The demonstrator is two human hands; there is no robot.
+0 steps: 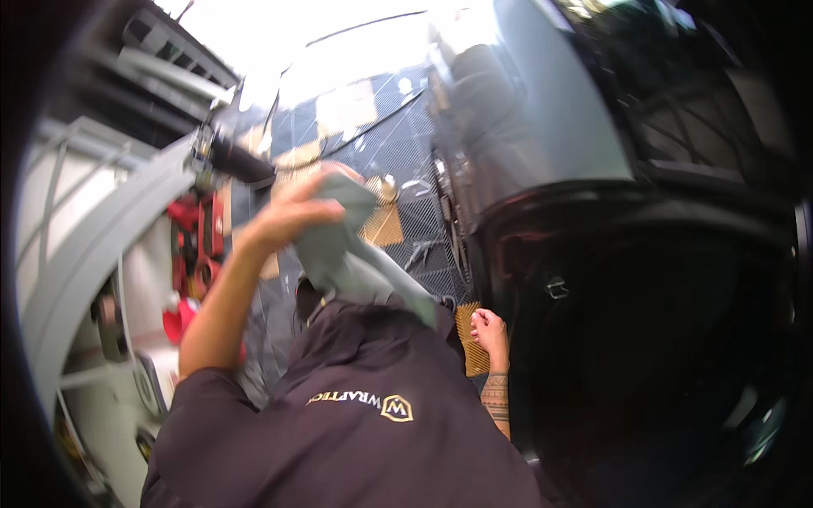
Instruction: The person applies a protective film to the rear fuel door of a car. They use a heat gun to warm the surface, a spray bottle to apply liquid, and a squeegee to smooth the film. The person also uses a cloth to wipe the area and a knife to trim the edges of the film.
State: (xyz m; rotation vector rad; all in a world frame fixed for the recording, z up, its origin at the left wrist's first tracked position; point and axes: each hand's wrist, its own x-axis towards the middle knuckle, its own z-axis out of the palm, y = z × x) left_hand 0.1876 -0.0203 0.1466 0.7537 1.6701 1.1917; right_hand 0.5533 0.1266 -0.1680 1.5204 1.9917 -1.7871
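My left hand (286, 213) is raised in front of me and grips a grey-green cloth (343, 254). The cloth hangs down from my fingers toward my chest. My right hand (489, 328) is lower, closed in a fist, with nothing visible in it. It sits beside the edge of a dark opening (644, 339) in a silver-grey car (542, 110). My dark shirt (356, 432) fills the lower middle of the view.
The car takes up the right half of the view. The floor (398, 144) is dark ribbed tile with some yellow tiles (385, 224). Red equipment (195, 241) and grey frames (93, 245) stand at the left.
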